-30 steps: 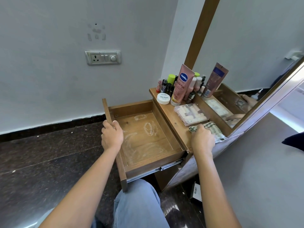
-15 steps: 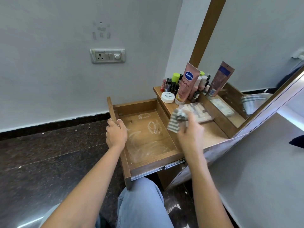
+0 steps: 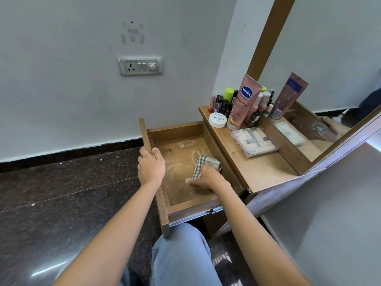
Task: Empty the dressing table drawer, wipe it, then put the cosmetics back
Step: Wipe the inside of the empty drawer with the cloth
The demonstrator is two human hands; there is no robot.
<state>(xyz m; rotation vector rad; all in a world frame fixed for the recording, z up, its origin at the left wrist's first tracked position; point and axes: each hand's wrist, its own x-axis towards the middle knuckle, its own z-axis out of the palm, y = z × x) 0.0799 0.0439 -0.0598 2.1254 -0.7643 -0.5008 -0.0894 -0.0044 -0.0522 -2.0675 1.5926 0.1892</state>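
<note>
Floor (image 3: 61, 203) of dark polished stone spreads out left of the left hand, and a white socket plate (image 3: 140, 66) sits on the grey wall well above and beyond it. The left hand (image 3: 151, 169) grips the drawer (image 3: 175, 131) by the top edge of its front panel, fingers curled over the outer face and thumb hooked over on the inside. The wooden drawer stands pulled out between the two hands, with pale dusty smears on its bottom, thickest just beyond the hands. The right hand (image 3: 208, 179) is down inside it, just beside the left one. Its fingers are bunched round a checked cloth (image 3: 206, 163) and press it to the drawer bottom near the right wall, and its thumb lies stretched flat toward the left hand. A fold of the cloth sticks out past the knuckles.

Right of the right hand and higher runs the wooden tabletop (image 3: 257, 172), which carries the cosmetics. At its far end, well beyond the hand, a low white jar (image 3: 217, 120) marked nail polish stands in front of a huddle of small bottles (image 3: 223, 104), one with a lime-green cap. A pink Vaseline tube (image 3: 244, 102) stands upright on its cap just beside the jar. Nearer and further right, a clear flat case (image 3: 254, 141) of pale tubes lies on the tabletop, apart from the jar. A mirror (image 3: 329, 58) in a wooden frame rises along the tabletop's right edge and repeats the tube and the case. Below both forearms, a knee in light blue jeans (image 3: 181, 254) pokes under the drawer.
</note>
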